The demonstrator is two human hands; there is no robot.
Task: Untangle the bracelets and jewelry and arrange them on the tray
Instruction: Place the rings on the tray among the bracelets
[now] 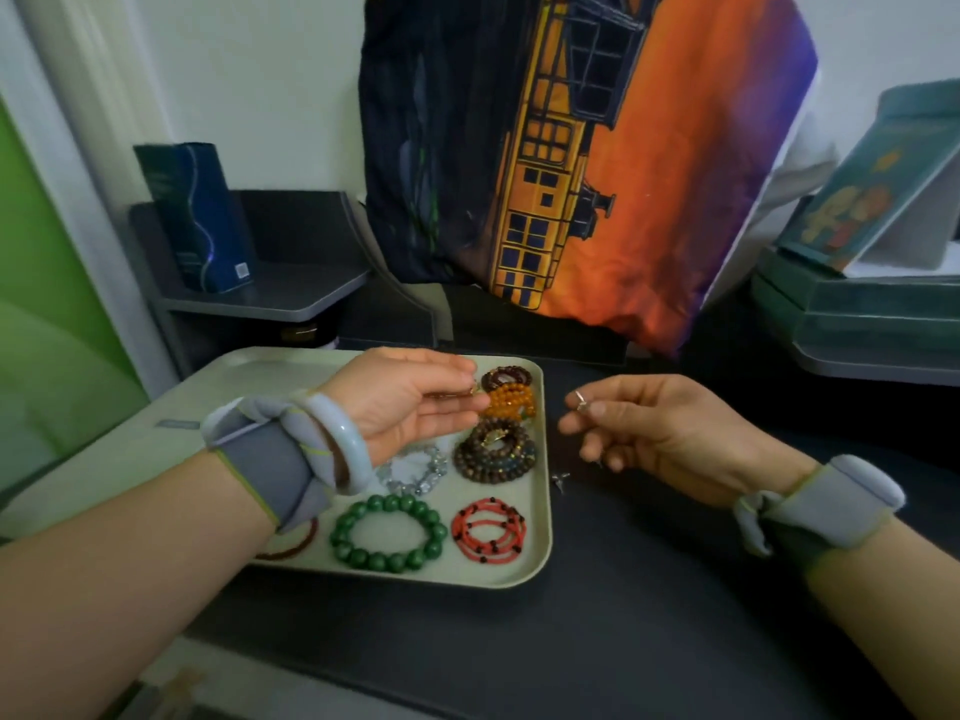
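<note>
A pale green tray (537, 558) lies on the dark table. On it rest a green bead bracelet (388, 532), a red coiled bracelet (488, 527), a brown bead bracelet (493, 454), an orange bead bracelet (511, 400), a dark maroon bracelet (506, 377) and a clear crystal bracelet (415, 470). My left hand (410, 402) hovers over the tray's far side, fingertips pinched on a small gold piece (471, 390). To the right of the tray, my right hand (660, 428) pinches a small silver ring (581, 400). A small silver item (561, 479) lies on the table by the tray's edge.
A printed orange and dark cushion (571, 163) stands behind the tray. At the back left a blue box (200, 215) stands on a grey shelf (291, 298). Green boxes (857, 304) with a propped card are stacked at the right. Both my wrists wear grey bands.
</note>
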